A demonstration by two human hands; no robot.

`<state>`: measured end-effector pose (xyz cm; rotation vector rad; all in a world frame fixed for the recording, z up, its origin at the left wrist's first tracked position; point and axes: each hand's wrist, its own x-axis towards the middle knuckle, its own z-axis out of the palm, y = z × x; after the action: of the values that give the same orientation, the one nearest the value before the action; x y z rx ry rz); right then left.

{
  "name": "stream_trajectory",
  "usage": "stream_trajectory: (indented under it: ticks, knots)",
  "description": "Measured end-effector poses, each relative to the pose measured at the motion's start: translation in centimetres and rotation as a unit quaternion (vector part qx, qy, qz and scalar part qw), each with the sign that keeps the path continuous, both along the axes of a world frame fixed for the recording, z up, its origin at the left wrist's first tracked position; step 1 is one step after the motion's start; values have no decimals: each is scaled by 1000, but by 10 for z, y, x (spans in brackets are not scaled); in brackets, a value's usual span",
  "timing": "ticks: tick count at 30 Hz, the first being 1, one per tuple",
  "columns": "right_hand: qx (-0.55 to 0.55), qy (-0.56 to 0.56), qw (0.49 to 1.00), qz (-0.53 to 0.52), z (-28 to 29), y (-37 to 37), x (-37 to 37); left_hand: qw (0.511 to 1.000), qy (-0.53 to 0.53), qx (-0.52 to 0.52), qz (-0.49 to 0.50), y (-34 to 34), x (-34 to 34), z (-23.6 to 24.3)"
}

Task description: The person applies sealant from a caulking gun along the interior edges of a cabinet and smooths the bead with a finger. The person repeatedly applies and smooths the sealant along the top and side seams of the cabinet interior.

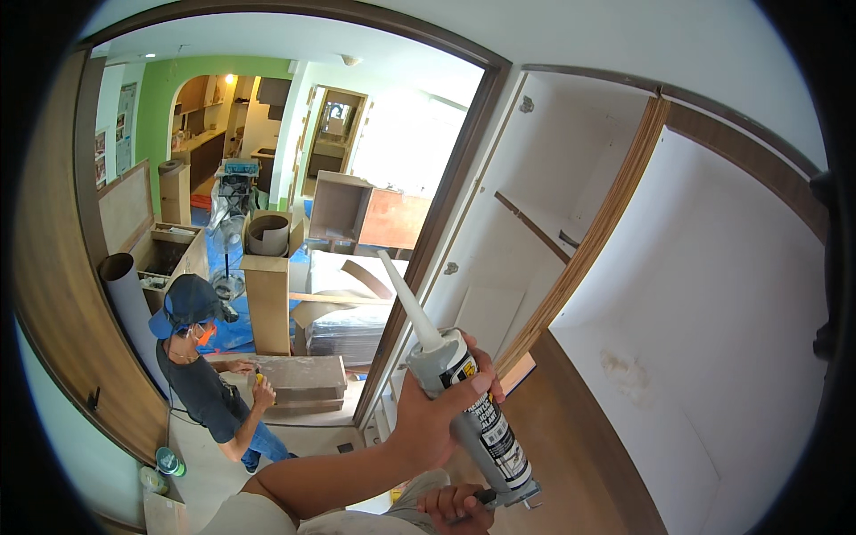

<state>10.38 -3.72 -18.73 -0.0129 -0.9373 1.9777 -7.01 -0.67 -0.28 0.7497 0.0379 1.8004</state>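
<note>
My left hand [438, 419] is wrapped round the upper part of a sealant cartridge [493, 446], white and grey with a long, tapered white nozzle [406, 294] pointing up and slightly left. The cartridge sits tilted in a metal caulking gun [522, 494]. Below it, at the bottom edge, my right hand [455, 506] is closed on the gun's dark handle. Behind the tube stands an open white cupboard [580, 169] with a vertical wood-grain edge strip [599, 232] and a second white recess [713, 294] on the right.
A person in a cap and orange mask [201, 374] stands at left, hands on a yellow-handled tool. Beyond the door frame [495, 98] are boxes [267, 303], wrapped panels [343, 330], an open cabinet [337, 205] and blue sheeting. A brown door [80, 294] stands left, a tub [169, 461] low beside it.
</note>
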Motion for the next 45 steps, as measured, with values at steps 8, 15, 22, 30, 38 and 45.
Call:
stream_trajectory:
  ticks: [8, 15, 22, 30, 38, 45]
  knots:
    - [-15, -43, 999, -10, 18, -3, -1, 1000, 3, 2, 22, -2, 3, -1]
    - [-43, -35, 998, 6, 3, -3, 6, 999, 21, -23, 22, -3, 7, -2]
    - [-56, -42, 997, -28, 5, -9, 4, 999, 34, -22, 36, -2, 13, -3]
    - [-95, -26, 995, 10, -3, -10, 3, 992, 83, -54, 81, 3, 12, -9]
    - [-103, 7, 994, 47, -18, -6, 3, 987, 91, -61, 117, 2, 12, -9]
    - [-7, -277, 961, 25, -9, -9, 15, 986, 90, -97, 99, 17, 0, -20]
